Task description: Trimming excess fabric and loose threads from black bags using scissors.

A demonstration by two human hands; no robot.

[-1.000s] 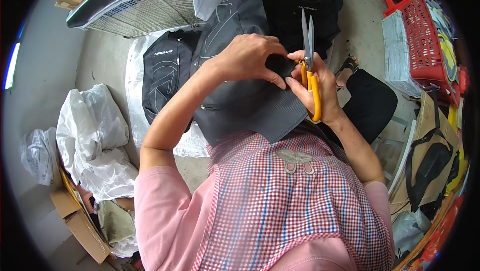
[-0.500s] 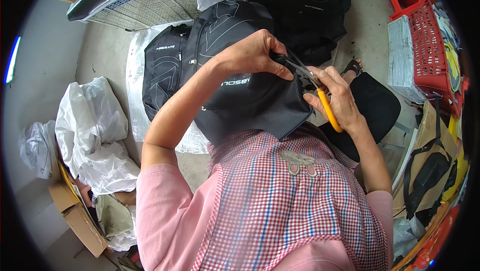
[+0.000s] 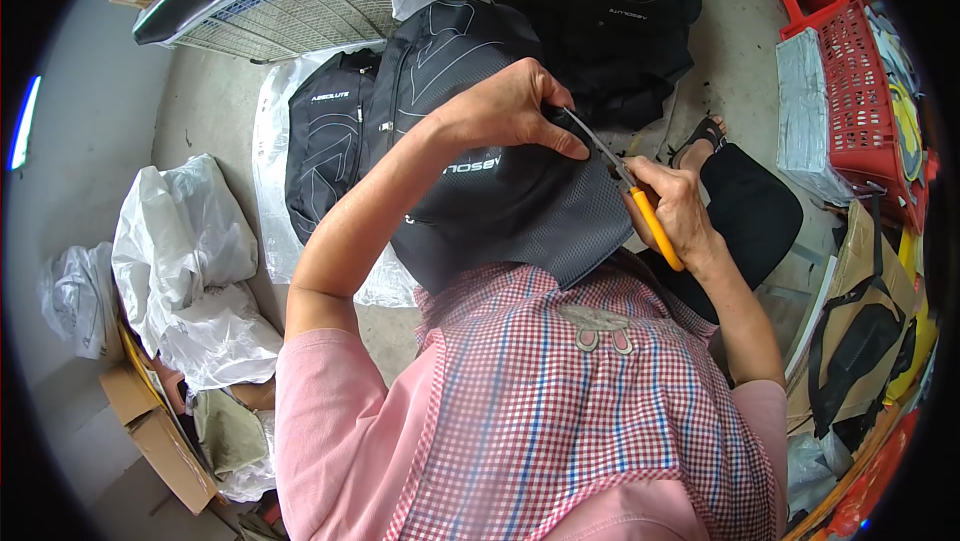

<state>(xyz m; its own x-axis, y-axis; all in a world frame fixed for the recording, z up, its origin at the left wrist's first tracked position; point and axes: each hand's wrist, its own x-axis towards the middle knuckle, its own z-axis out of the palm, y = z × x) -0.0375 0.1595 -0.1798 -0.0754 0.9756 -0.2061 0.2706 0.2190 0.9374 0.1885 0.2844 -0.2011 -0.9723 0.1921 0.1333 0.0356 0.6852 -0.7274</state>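
A black backpack (image 3: 470,203) with light printed lines and zips lies across my lap. My left hand (image 3: 525,116) pinches a bit of its black edge between thumb and fingers. In my right hand (image 3: 672,203) is a pair of scissors (image 3: 655,226) with yellow handles. Their metal blades point up and left, with the tips beside my left thumb and fingers at the backpack's edge. The fingers of my left hand partly hide what they pinch. A textured panel of the backpack hangs below the blades, toward my checked apron (image 3: 540,371).
More black bags (image 3: 590,21) lie on the floor ahead, and another (image 3: 330,141) is at the left on clear plastic. A wire rack (image 3: 300,9) stands behind. White plastic bags (image 3: 185,241) and cardboard (image 3: 160,441) are at the left. At right are a red basket (image 3: 860,91) and an opened carton (image 3: 860,331).
My right hand and the scissors have shifted slightly downward, with the blade tips nearer my left fingertips. The backpack's lower panel has swung a little to the right. My left hand has hardly moved.
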